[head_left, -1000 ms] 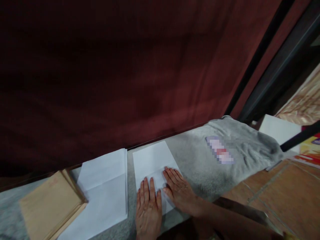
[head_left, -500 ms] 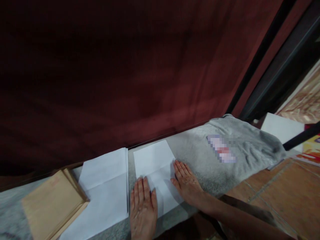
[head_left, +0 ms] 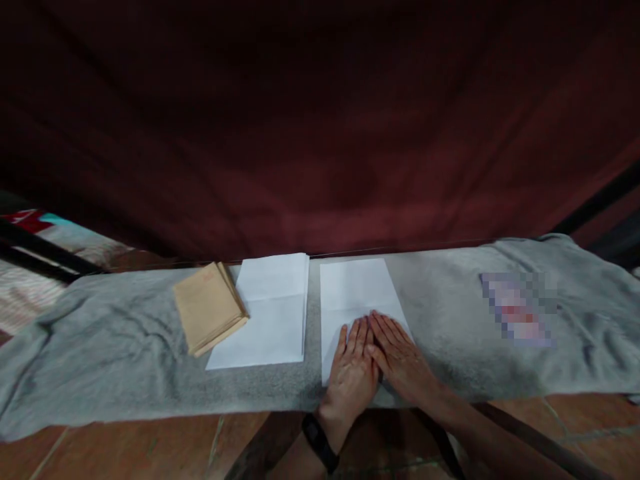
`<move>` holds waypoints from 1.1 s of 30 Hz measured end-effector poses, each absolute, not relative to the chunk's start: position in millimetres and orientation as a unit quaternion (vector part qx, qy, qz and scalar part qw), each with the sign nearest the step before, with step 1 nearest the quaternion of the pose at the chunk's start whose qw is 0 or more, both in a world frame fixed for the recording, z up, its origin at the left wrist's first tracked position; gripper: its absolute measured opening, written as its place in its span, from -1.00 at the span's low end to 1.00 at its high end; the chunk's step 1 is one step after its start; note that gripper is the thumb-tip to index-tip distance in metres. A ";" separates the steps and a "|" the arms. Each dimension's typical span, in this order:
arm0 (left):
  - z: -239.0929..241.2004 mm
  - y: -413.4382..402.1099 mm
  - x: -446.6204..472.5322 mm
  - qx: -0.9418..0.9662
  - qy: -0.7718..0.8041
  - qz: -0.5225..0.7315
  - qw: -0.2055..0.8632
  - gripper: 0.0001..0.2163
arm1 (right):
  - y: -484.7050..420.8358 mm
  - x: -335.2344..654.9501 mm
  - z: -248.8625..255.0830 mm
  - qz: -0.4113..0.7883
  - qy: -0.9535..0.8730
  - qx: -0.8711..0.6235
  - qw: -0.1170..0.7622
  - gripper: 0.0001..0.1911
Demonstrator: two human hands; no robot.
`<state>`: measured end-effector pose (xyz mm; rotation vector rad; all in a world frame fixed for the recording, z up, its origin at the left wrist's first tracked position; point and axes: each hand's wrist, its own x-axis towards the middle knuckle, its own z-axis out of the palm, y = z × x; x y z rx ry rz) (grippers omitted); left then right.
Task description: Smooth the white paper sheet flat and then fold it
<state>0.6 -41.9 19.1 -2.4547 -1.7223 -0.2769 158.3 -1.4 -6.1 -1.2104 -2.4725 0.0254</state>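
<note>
A white sheet of paper (head_left: 355, 287) lies on a grey cloth (head_left: 125, 347), with a fold across its middle. My left hand (head_left: 353, 373) rests flat on the near half of this sheet, fingers together. My right hand (head_left: 400, 357) lies flat beside it, touching it, also pressing the near part of the sheet. Neither hand holds anything. A black band sits on my left wrist.
A stack of white sheets (head_left: 270, 310) lies left of the folded sheet. Tan envelopes (head_left: 207, 313) are piled at its left, partly over it. A dark red curtain (head_left: 320, 133) hangs behind the cloth. Brown tiled floor (head_left: 125, 450) shows in front.
The camera has swung left, so the papers now sit mid-frame. My hands, apart on the sheet half a second ago, have come together side by side on its near half.
</note>
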 end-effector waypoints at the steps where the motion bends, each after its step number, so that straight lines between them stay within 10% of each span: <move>1: 19.9 -42.1 1.1 -0.814 -0.570 -0.093 0.060 -0.42 | -0.8 160.3 -7.0 0.003 -0.882 -0.431 0.192 -0.33; 33: 2.9 -39.7 -18.1 -0.752 -0.633 -0.145 0.113 -0.44 | 0.3 159.6 -6.2 -0.019 -0.871 -0.434 0.228 -0.36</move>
